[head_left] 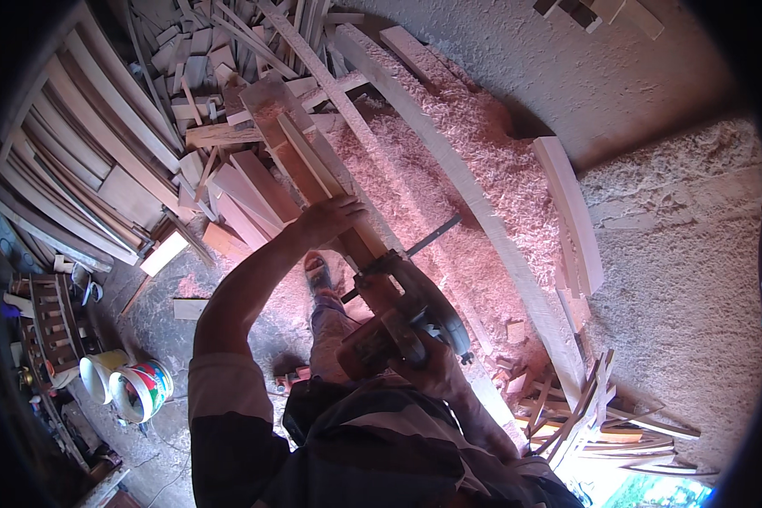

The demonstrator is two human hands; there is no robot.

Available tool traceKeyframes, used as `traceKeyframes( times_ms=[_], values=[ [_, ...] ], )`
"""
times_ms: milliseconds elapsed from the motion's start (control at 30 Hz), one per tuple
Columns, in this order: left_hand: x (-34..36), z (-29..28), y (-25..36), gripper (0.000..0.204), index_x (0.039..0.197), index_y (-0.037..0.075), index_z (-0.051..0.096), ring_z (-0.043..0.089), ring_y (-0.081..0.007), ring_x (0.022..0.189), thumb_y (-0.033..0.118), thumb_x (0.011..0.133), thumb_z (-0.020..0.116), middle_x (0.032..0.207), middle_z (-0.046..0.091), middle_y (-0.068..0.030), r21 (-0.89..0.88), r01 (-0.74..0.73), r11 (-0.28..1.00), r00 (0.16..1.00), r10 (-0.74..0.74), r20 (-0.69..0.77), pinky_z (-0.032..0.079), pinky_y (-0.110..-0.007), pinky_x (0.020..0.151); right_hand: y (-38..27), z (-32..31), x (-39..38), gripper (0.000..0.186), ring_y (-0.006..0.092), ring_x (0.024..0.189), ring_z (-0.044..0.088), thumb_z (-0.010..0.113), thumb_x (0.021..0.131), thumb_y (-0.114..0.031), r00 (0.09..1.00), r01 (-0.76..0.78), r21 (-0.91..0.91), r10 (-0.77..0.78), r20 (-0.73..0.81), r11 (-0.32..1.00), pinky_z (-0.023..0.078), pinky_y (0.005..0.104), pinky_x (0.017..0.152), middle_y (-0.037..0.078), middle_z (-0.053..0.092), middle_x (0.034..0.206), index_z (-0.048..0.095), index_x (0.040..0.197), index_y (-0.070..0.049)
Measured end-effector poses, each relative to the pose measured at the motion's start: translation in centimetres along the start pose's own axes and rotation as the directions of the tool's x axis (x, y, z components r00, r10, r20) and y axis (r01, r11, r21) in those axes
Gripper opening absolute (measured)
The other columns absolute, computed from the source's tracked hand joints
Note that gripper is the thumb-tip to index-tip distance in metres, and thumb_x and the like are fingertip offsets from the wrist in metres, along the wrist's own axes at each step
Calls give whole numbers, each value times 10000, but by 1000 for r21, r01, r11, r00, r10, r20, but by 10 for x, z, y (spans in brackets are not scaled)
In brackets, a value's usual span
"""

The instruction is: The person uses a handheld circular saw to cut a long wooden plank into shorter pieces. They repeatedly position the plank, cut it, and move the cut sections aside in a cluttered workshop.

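My right hand (436,366) is wrapped around the rear handle of a circular saw (402,309), whose dark body sits on the near end of a long wooden board (366,241). A thin black guide bar (434,235) sticks out on both sides of the saw. Ahead of the saw, my left hand (328,218) grips across the board, its fingers bent over the top and its thumb hidden. A narrow pale strip (305,157) runs along the board beyond that hand. The saw's blade is out of sight.
Pink shavings (508,212) pile up to the right, with a long curved plank (474,169) across them. Curved boards (85,110) are stacked at the left. Two buckets (141,392) stand at lower left, offcuts (203,59) lie beyond, and my foot (317,269) is beneath the board.
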State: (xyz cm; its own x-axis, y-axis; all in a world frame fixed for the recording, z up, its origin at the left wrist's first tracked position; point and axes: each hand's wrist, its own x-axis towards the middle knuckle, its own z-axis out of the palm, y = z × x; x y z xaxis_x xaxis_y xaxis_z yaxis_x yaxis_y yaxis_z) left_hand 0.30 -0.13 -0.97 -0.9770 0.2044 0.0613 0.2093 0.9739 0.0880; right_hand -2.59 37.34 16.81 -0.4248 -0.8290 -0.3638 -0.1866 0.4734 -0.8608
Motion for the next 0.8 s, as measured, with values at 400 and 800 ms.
traceKeyframes(
  times_ms=[400,800],
  values=[
    [-1,6,-7,841,1467,85,477,432,-249,1437,239,708,805,1515,510,-65,-13,0,1000,1000,-1,-17,384,-339,1200,9,2,5,553,283,1038,731,789,814,-206,997,-71,-88,72,11,994,564,401,868,195,744,1058,635,1308,-11],
    [1,6,-26,618,1433,109,508,487,-203,1391,126,835,660,1485,533,-24,44,-55,998,998,56,-34,431,-311,1160,14,9,24,513,367,857,741,750,818,-169,997,82,-47,-82,-10,996,558,447,708,209,716,881,615,1293,-30]
  ],
)
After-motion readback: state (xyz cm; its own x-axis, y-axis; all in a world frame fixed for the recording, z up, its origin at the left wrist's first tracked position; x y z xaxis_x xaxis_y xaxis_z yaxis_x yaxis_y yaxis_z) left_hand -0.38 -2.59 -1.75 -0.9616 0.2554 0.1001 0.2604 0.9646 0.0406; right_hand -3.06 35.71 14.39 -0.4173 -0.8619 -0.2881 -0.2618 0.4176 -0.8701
